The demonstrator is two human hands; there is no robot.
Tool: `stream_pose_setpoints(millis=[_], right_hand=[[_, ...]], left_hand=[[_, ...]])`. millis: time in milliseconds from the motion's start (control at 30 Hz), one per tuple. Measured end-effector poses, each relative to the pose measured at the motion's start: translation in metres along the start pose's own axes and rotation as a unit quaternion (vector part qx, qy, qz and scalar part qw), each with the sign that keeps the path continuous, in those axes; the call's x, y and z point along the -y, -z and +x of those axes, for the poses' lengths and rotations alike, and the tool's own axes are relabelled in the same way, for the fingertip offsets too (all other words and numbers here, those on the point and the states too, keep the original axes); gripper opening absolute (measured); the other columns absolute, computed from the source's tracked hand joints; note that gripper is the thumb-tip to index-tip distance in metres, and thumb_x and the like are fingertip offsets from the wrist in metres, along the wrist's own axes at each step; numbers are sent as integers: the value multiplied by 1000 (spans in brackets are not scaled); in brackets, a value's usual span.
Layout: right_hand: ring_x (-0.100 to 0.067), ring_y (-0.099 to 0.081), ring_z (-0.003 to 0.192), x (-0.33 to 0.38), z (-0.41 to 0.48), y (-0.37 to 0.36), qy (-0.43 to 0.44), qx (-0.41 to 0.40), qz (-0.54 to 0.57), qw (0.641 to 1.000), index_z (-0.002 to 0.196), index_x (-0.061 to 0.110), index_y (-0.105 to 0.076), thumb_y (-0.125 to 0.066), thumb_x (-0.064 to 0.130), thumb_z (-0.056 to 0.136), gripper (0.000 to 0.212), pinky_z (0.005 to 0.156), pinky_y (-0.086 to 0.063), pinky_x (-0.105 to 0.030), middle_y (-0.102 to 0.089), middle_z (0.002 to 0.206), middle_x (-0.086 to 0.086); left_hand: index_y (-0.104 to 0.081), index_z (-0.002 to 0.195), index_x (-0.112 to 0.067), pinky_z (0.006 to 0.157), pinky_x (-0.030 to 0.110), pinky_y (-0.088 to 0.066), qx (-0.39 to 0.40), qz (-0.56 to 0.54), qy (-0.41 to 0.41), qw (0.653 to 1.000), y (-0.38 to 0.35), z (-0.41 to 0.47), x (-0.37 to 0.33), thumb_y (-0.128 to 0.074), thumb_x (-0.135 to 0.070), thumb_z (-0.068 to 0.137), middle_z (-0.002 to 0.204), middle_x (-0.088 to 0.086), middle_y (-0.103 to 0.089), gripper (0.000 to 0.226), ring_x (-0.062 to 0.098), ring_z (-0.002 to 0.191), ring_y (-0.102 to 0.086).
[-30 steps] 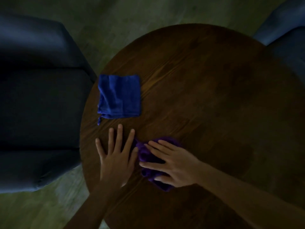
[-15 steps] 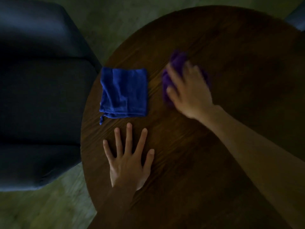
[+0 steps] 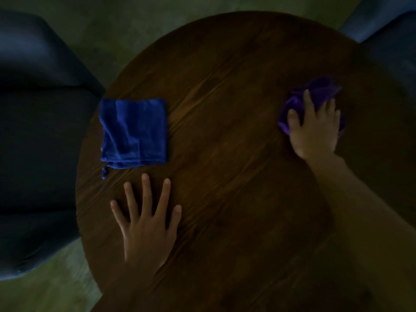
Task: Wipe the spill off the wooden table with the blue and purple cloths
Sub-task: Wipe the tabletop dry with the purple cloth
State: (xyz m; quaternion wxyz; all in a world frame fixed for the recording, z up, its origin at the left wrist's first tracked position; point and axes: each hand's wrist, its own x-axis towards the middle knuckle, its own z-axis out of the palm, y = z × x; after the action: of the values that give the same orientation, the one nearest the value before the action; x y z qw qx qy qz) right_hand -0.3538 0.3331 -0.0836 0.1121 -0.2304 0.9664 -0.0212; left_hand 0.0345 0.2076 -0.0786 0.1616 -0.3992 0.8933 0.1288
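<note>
Round wooden counter (image 3: 225,109), dark stained, grain running diagonally; dim light, and no spill can be made out on its surface. Item one: purple cloth (image 3: 315,91), bunched into a loose wad at the counter's far right, pinned flat under the right hand (image 3: 315,129), whose fingers are spread over it and pressing down, not pinching. Item two: blue cloth (image 3: 134,131), folded to a rough square, lying at the left side near the rim, a small tag or loose corner trailing at its near-left edge; nothing touches it. Left hand (image 3: 146,224): open wide, fingers splayed, palm flat on bare wood just in front of the blue cloth, holding nothing. Dark upholstered chairs (image 3: 40,131) stand left and at the far right. Handling, by judgement: both cloths look soft, light and limp; they would crumple and drag unless pressed with a flat palm. The blue one seems best taken by pinching its folded near edge or covering its middle.
</note>
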Motion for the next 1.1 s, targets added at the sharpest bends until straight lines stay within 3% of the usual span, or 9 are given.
stream_pose_setpoints(millis=[133,300,367,500,600,767,900,1033,1100], right_hand=[[-38,-20,156,24,-107,-29,283,5,-18,959,162,28,-30,-35,59,103,67,127,-15,-55,-34,163,-21],[-31,0,160,-34,-156,-24,636,148,-100,751,162,37,-25,-41,63,100,70,128,0,-48,-2,174,-9],[-35,-10,158,-72,-114,-24,569,104,-79,812,159,36,-35,-46,59,98,66,128,-6,-51,-11,172,-12],[-41,-17,156,-137,-47,-2,162,-12,-17,987,160,37,-28,-34,61,100,65,126,-13,-58,-18,170,-17],[-36,-10,158,-120,-53,-5,-81,-27,15,996,163,36,-19,-22,66,102,68,128,-8,-54,-17,170,-18],[-38,-12,158,-53,-208,-44,266,29,25,963,161,34,-31,-44,57,100,67,128,-3,-54,-27,167,-17],[-29,6,159,-83,-276,-43,601,186,-37,777,157,38,-37,-51,58,97,65,127,12,-46,-4,173,-12],[-36,-48,136,-161,-194,4,326,93,71,938,138,21,-63,-54,47,89,57,113,-42,-51,-54,146,-16],[-43,-37,145,-205,-153,9,98,-24,28,995,150,23,-52,-34,56,100,63,115,-35,-59,-42,156,-22]], left_hand=[[-4,159,-41,122,64,4,-25,-27,-76,996,13,9,-37,-12,-62,100,171,-1,7,63,28,156,15],[2,160,-41,122,66,4,-13,7,-112,994,9,48,-91,-8,-59,103,170,0,10,61,27,156,16],[8,158,-43,120,67,7,1,36,-107,994,4,55,-98,-4,-62,101,169,-1,17,62,28,155,20],[16,156,-45,120,68,8,2,54,-94,994,3,55,-99,0,-67,97,167,-2,23,64,28,153,26],[16,156,-46,120,68,7,-3,57,-84,995,4,55,-102,2,-69,96,168,-2,21,66,27,153,25],[11,157,-45,120,68,3,-11,60,-81,995,3,56,-100,-2,-69,97,169,-1,17,66,27,154,22],[9,158,-45,121,67,4,-22,58,-80,995,3,53,-104,-4,-68,98,170,-2,15,65,27,155,20],[6,158,-45,121,67,5,-36,51,-80,995,3,54,-107,-5,-68,98,170,-2,13,65,27,156,17],[4,158,-45,121,67,5,-41,50,-79,995,2,53,-107,-5,-69,98,171,-2,11,66,27,156,15]])
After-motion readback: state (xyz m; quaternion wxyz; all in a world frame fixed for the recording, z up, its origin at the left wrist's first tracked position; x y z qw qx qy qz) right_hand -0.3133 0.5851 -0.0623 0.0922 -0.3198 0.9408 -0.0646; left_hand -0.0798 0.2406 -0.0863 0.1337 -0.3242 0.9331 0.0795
